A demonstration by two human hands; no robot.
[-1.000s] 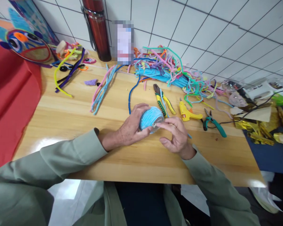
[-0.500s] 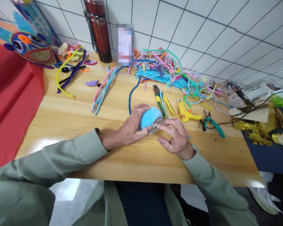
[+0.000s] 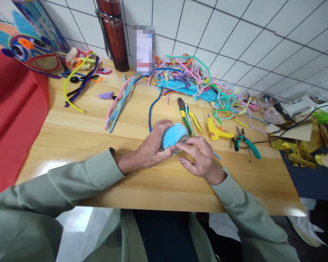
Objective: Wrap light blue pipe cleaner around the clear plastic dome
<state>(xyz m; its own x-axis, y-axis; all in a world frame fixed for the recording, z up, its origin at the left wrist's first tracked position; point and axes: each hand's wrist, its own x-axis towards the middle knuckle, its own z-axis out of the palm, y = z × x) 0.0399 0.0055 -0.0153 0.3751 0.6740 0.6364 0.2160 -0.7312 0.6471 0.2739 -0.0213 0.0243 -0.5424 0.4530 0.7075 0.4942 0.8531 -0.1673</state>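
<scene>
My left hand (image 3: 150, 147) is closed around a ball wrapped in light blue pipe cleaner (image 3: 172, 136), held just above the table. A greyish, see-through bare patch shows at the ball's lower right side. My right hand (image 3: 199, 156) reaches in from the right with its index finger stretched onto that patch. Its thumb stands apart and no object shows between the fingers. Behind the ball lie yellow-and-green pliers (image 3: 195, 120) with a light blue pipe cleaner across them. A short light blue piece (image 3: 217, 155) pokes out beside my right hand.
A yellow glue gun (image 3: 215, 130) and teal cutters (image 3: 247, 142) lie to the right. Tangled pipe cleaners (image 3: 191, 89) line the wall. A red thermos (image 3: 114, 40) and a blurred upright phone (image 3: 144, 52) stand behind. A decorated face (image 3: 34, 54) sits at far left.
My right hand has shifted slightly left, its index finger moving along the ball's bare patch. The ball has barely moved in my left hand.
</scene>
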